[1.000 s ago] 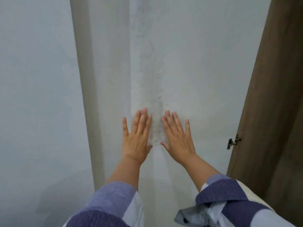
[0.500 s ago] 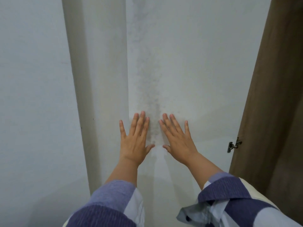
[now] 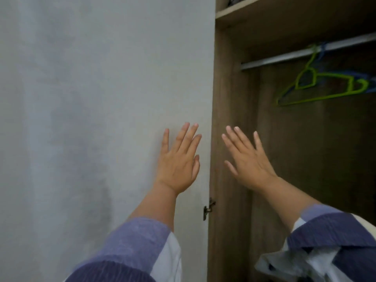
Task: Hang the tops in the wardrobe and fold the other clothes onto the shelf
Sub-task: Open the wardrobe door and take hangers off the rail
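Note:
The brown wooden wardrobe (image 3: 230,119) stands open on the right of the head view. Inside it a metal rail (image 3: 305,54) carries a green hanger (image 3: 325,88), with a blue hanger behind it at the right edge. My left hand (image 3: 179,159) is raised flat in front of the pale grey wall (image 3: 81,119), fingers spread and holding nothing. In front of the wardrobe's side panel my right hand (image 3: 248,159) is up too, fingers apart and empty. Both arms wear purple and white striped sleeves. No loose clothes are visible.
A wooden shelf (image 3: 264,9) runs across the top of the wardrobe above the rail. A small metal hinge (image 3: 208,208) sticks out at the wardrobe's left edge. The wardrobe's interior below the hangers is dark.
The view has swung right and up, so the open wardrobe with its rail and hangers now shows. Both hands have lifted off the wall and moved apart.

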`<state>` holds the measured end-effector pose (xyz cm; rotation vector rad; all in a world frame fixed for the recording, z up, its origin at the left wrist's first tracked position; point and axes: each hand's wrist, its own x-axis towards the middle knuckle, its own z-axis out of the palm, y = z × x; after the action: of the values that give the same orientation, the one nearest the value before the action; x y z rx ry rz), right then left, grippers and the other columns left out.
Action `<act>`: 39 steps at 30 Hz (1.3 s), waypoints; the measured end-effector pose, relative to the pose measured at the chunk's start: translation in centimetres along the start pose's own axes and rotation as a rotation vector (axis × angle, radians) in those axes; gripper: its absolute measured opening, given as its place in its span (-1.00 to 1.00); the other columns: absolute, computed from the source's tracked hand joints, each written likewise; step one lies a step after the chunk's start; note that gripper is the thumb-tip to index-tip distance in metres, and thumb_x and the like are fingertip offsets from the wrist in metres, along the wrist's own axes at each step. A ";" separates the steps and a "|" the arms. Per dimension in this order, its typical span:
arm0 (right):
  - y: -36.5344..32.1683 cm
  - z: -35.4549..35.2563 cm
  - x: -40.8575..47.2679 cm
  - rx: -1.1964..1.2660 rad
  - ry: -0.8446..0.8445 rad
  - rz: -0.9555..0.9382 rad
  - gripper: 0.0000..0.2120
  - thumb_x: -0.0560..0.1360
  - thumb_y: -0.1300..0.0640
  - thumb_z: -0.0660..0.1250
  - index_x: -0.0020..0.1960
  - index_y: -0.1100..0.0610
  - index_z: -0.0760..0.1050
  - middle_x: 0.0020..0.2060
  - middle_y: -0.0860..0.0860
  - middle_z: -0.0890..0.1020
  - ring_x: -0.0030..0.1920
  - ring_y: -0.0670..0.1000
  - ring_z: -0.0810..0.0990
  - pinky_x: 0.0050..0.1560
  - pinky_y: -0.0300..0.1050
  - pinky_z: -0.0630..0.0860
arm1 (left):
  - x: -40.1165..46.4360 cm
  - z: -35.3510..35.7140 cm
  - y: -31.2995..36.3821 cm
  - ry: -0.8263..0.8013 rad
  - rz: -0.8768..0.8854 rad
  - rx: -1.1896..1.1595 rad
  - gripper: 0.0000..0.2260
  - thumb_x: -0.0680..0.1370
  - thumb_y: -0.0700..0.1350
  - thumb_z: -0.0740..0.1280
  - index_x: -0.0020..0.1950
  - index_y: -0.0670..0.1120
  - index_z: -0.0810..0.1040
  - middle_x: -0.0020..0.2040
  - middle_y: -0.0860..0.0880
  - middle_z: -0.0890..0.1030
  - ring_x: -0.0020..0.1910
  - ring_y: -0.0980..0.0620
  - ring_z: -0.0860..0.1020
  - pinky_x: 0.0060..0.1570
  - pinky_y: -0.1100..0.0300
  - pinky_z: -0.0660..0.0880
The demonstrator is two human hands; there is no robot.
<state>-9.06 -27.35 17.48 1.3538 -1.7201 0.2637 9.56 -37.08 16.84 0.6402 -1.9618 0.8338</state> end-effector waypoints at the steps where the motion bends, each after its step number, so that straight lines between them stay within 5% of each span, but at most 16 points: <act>1: 2.1 -0.4 0.0 -0.041 0.015 0.033 -0.33 0.57 -0.10 0.12 0.56 0.07 -0.07 0.55 0.02 -0.12 0.55 0.04 -0.16 0.48 0.23 -0.17 | 1.9 0.7 1.4 0.013 0.007 -0.054 -0.51 0.52 0.01 0.07 0.42 -0.12 0.39 0.51 -0.09 0.27 0.50 -0.06 0.21 0.41 -0.27 0.13; 4: 8.0 -1.8 0.2 -0.122 0.055 0.130 -0.37 0.53 -0.06 0.19 0.54 0.08 0.10 0.56 0.03 0.03 0.55 0.04 -0.03 0.47 0.25 -0.08 | 7.4 2.3 5.4 0.050 -0.015 -0.240 -0.53 0.51 0.02 0.06 0.35 -0.10 0.45 0.44 -0.06 0.38 0.45 -0.03 0.32 0.38 -0.17 0.23; 9: 16.9 -3.2 1.0 -0.243 0.073 0.358 -0.40 0.57 -0.10 0.09 0.55 0.02 0.01 0.56 0.03 -0.07 0.55 0.02 -0.16 0.48 0.22 -0.19 | 15.4 4.0 11.7 0.095 -0.117 -0.557 -0.64 0.58 0.03 0.12 0.34 -0.04 0.41 0.36 0.00 0.43 0.37 0.04 0.35 0.31 0.04 0.29; 13: 22.2 -4.6 3.0 -0.359 0.235 0.510 -0.47 0.58 -0.04 0.10 0.51 0.06 0.15 0.53 0.10 0.13 0.55 0.08 0.00 0.46 0.25 -0.18 | 21.1 5.1 16.4 0.055 -0.137 -0.798 -0.68 0.61 0.00 0.14 0.35 -0.04 0.39 0.31 -0.02 0.47 0.30 0.00 0.40 0.25 0.06 0.37; 20: 26.9 -6.7 7.1 -0.144 0.239 0.947 -0.68 0.58 0.11 0.14 0.28 0.18 0.44 0.21 0.17 0.51 0.24 0.20 0.45 0.25 0.18 0.39 | 29.1 4.5 23.8 -0.177 -0.468 -1.501 -0.72 0.60 -0.12 0.21 0.30 -0.09 0.46 0.25 -0.07 0.53 0.20 -0.04 0.50 0.01 0.28 0.35; 25: 27.7 -6.4 7.1 0.217 0.210 1.178 -0.73 0.55 0.15 0.24 0.18 0.25 0.54 0.13 0.18 0.59 0.15 0.19 0.57 0.14 0.03 0.52 | 31.1 4.1 27.3 -0.283 -0.457 -1.627 -0.70 0.62 -0.13 0.18 0.33 -0.13 0.45 0.31 -0.11 0.50 0.26 -0.11 0.47 0.10 0.25 0.35; 28: 27.9 -6.1 6.9 0.346 0.212 1.171 -0.74 0.56 0.15 0.23 0.15 0.27 0.54 0.12 0.20 0.60 0.13 0.19 0.58 0.03 -0.04 0.50 | 31.5 4.2 28.2 -0.335 -0.466 -1.727 -0.71 0.61 -0.11 0.17 0.25 -0.17 0.52 0.25 -0.20 0.54 0.20 -0.19 0.51 0.20 0.04 0.47; 32: 28.0 -5.3 7.2 0.378 0.199 1.152 -0.72 0.54 0.07 0.26 0.12 0.24 0.57 0.06 0.19 0.63 0.07 0.18 0.62 -0.14 -0.12 0.44 | 31.6 4.3 28.3 -0.295 -0.426 -1.598 -0.64 0.65 -0.04 0.09 0.25 -0.21 0.52 0.24 -0.23 0.54 0.23 -0.20 0.49 0.13 0.10 0.40; 36: 27.5 -4.6 7.2 0.525 0.209 1.122 -0.64 0.56 -0.03 0.21 0.17 0.20 0.57 0.07 0.17 0.64 0.07 0.17 0.60 -0.07 -0.10 0.45 | 31.0 4.7 27.4 -0.268 -0.445 -1.545 -0.57 0.67 0.03 0.01 0.28 -0.22 0.49 0.26 -0.22 0.52 0.24 -0.20 0.48 0.15 0.09 0.39; 39: 26.5 -4.2 7.7 0.595 0.220 1.092 -0.57 0.55 -0.10 0.19 0.17 0.22 0.56 0.08 0.18 0.63 0.09 0.18 0.59 0.06 -0.02 0.49 | 30.5 5.0 26.5 -0.261 -0.449 -1.578 -0.55 0.68 0.05 -0.03 0.22 -0.21 0.52 0.19 -0.20 0.55 0.08 -0.12 0.51 -0.04 0.16 0.33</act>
<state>-29.64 -19.77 34.80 0.5546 -2.1068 1.5592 -26.26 -27.25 33.50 0.1501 -1.8968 -1.1005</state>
